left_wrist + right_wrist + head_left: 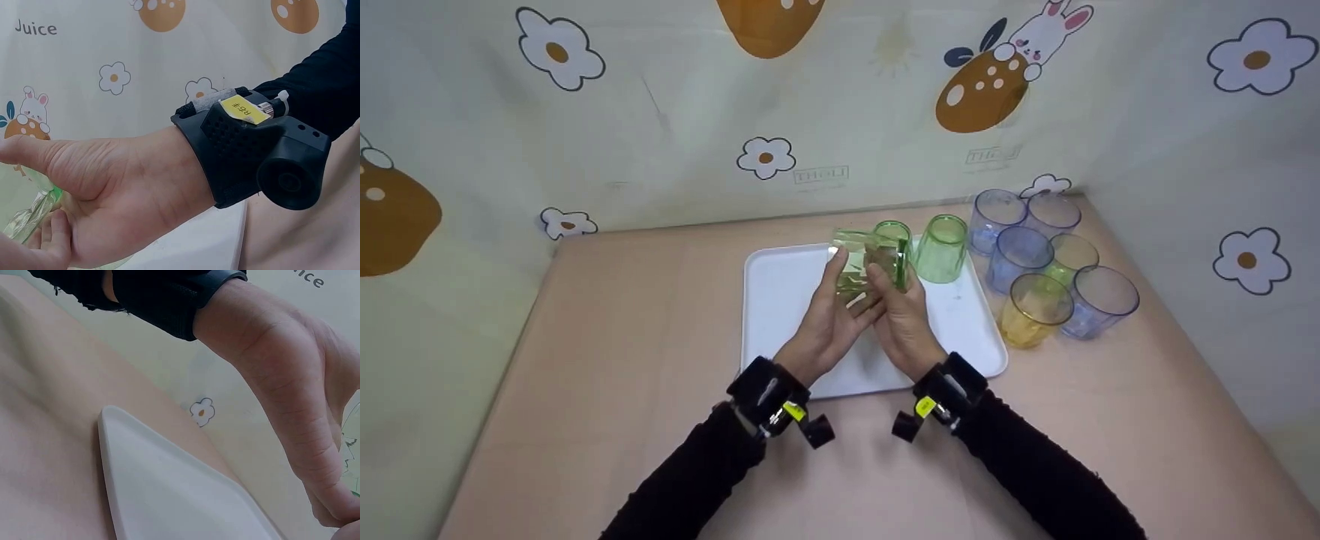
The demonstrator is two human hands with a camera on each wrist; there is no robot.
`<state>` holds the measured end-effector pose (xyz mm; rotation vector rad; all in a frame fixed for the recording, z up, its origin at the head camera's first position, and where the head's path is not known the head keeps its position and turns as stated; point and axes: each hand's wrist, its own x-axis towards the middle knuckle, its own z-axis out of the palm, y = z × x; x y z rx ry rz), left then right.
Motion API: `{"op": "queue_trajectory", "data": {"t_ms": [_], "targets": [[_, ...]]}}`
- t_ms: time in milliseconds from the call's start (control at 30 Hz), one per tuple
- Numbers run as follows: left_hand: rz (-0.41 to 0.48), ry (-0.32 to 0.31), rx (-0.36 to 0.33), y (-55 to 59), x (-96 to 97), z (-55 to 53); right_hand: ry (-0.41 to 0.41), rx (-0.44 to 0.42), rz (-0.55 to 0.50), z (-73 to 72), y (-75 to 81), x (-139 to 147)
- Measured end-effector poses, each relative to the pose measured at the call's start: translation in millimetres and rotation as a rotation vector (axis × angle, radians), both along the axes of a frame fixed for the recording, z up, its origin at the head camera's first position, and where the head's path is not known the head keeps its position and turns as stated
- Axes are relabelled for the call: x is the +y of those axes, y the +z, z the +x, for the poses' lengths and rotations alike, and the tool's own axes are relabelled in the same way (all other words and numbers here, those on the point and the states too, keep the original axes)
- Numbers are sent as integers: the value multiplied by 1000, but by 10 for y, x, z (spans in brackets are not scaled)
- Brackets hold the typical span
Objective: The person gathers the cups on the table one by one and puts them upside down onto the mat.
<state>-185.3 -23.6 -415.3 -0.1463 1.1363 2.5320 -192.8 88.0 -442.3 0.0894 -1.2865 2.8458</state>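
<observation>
In the head view, both hands hold a transparent green glass (851, 259) tipped on its side above a white tray (772, 322). My left hand (829, 326) grips it from the left, thumb along its side. My right hand (906, 322) grips the right part, its thumb across the glass and some fingers hidden behind. The left wrist view shows the right hand (118, 191) beside a crinkled-looking, shiny part of the glass (34, 216). In the right wrist view the left hand (298, 394) shows mostly its edge, with the glass barely visible.
A green glass (943, 251) stands upside down on the tray's back right, beside another green glass (892, 231) partly hidden behind the held one. Right of the tray are several blue glasses (1020, 259), a yellow glass (1031, 315) and a yellow-green glass (1069, 259). A patterned curtain (660, 150) hangs behind.
</observation>
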Motion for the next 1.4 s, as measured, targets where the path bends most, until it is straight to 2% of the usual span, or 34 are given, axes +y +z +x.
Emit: {"op": "queue_trajectory", "data": {"t_ms": [200,367,700,1033,1267,1400], "targets": [[-64,-10,-6,-1,-15,4,21,43,45,-1,-4,13],[-81,-27,-14,-18,-43,1,32,76,81,4,-5,20],[-97,-84,-60,-101,-173,-6,43,107,58,-4,-23,-2],[-108,-67,-111,-130,-250,19,-2,122,142,5,-49,-21],[-127,-96,-105,-166,-292,34,-39,126,266,-22,-82,-3],[-113,-111,-86,-189,-320,55,-59,128,300,-33,-99,9]]}}
